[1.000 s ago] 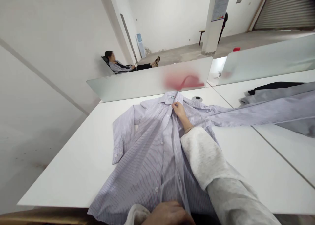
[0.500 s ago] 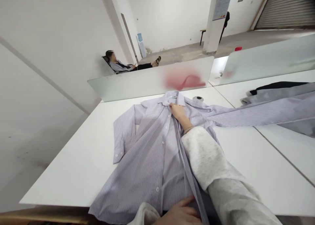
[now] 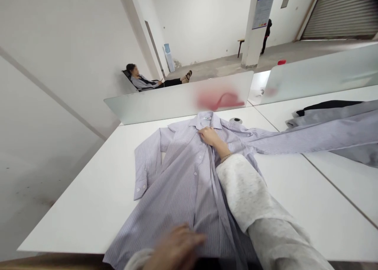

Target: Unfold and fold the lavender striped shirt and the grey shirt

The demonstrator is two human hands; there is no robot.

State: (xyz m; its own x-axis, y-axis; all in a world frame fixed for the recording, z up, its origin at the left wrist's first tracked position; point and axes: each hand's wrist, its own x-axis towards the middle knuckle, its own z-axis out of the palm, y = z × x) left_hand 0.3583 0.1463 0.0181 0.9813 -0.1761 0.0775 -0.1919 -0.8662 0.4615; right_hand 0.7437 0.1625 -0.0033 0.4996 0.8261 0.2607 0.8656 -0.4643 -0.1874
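While the striped button-up shirt (image 3: 174,175) is lying collar-away on the worktop (image 3: 88,199), my right hand (image 3: 200,131) is pinching its front below the collar (image 3: 217,123); left hand (image 3: 177,246) is showing blurred, nearer the hem (image 3: 111,258), grip unreadable.

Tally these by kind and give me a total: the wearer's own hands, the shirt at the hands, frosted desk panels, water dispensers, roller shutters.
Hands, left hand and right hand: 2
Shirt: 1
Frosted panels, left panel and right panel: 2
Water dispenser: 1
Roller shutter: 1
Total: 7
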